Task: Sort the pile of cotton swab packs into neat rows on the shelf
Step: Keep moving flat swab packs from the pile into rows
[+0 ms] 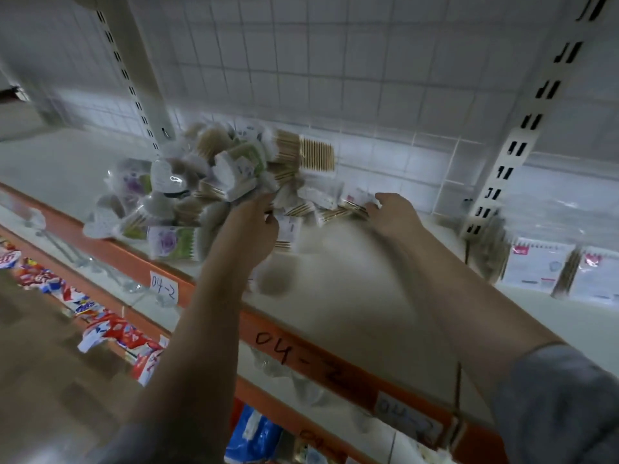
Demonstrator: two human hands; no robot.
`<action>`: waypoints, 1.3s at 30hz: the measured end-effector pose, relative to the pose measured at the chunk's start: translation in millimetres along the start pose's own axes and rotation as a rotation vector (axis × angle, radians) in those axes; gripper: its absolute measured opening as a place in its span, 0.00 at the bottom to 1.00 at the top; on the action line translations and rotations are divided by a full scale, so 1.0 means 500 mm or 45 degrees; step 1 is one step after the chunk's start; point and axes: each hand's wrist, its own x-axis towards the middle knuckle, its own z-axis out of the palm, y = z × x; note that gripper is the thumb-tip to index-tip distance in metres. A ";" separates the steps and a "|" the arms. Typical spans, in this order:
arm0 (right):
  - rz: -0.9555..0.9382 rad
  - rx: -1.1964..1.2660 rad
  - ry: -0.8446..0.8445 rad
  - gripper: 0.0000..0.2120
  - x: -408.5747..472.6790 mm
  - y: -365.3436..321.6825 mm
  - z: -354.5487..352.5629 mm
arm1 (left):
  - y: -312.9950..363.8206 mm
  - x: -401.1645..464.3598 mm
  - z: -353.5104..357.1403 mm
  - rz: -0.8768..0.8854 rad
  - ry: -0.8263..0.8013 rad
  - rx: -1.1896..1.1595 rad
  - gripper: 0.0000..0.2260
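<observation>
A loose pile of cotton swab packs (pixel 207 182), clear bags with white tips and tan sticks, lies on the white shelf (pixel 351 296) toward its back left. My left hand (pixel 251 226) reaches into the pile's front right edge, fingers curled around a small pack (pixel 288 231). My right hand (pixel 392 212) is at the pile's right end, with its fingers on a flat pack (pixel 348 209) lying on the shelf. The frame is motion-blurred, so the exact grip of the right hand is unclear.
A slotted upright post (pixel 512 152) stands right of my right hand; beyond it lie larger flat packs (pixel 542 266). Another post (pixel 140 88) rises behind the pile. The orange shelf edge (pixel 301 349) carries "04-2" labels. Snack bags (pixel 110 329) fill the lower shelf.
</observation>
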 end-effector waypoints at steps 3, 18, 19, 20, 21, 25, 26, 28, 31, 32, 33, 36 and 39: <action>0.134 0.134 0.045 0.19 0.032 -0.010 0.023 | -0.024 0.046 0.008 0.070 -0.102 -0.091 0.20; 0.235 0.308 -0.105 0.21 0.055 -0.002 0.009 | -0.036 0.147 0.009 0.256 -0.102 -0.202 0.14; 0.223 0.253 -0.108 0.16 0.048 -0.004 0.004 | -0.032 0.152 0.014 0.249 -0.087 -0.190 0.12; 0.226 0.219 -0.116 0.15 0.041 -0.004 -0.002 | -0.027 0.157 0.016 0.244 -0.074 -0.178 0.10; 0.240 0.218 -0.125 0.15 0.036 -0.001 -0.007 | -0.021 0.165 0.019 0.247 -0.060 -0.158 0.08; 0.270 0.281 -0.092 0.14 0.001 0.004 -0.037 | 0.010 0.201 0.023 0.242 -0.040 -0.103 0.11; 0.268 0.294 -0.084 0.14 -0.009 0.006 -0.045 | 0.017 0.209 0.026 0.223 -0.043 -0.122 0.12; 0.265 0.333 -0.072 0.14 -0.028 0.010 -0.058 | 0.030 0.223 0.036 0.170 -0.080 -0.177 0.14; 0.282 0.411 -0.067 0.14 -0.059 0.019 -0.073 | 0.050 0.239 0.052 0.153 -0.141 -0.133 0.15; 0.289 0.440 -0.064 0.13 -0.070 0.023 -0.076 | 0.056 0.242 0.055 0.154 -0.150 -0.101 0.16; 0.296 0.473 -0.054 0.13 -0.081 0.026 -0.079 | 0.060 0.247 0.061 0.148 -0.142 -0.086 0.16; 0.299 0.546 -0.010 0.12 -0.111 0.031 -0.079 | 0.066 0.255 0.072 0.084 -0.129 -0.153 0.17; 0.256 0.519 0.062 0.10 -0.140 0.033 -0.071 | 0.069 0.257 0.082 0.034 -0.098 -0.261 0.19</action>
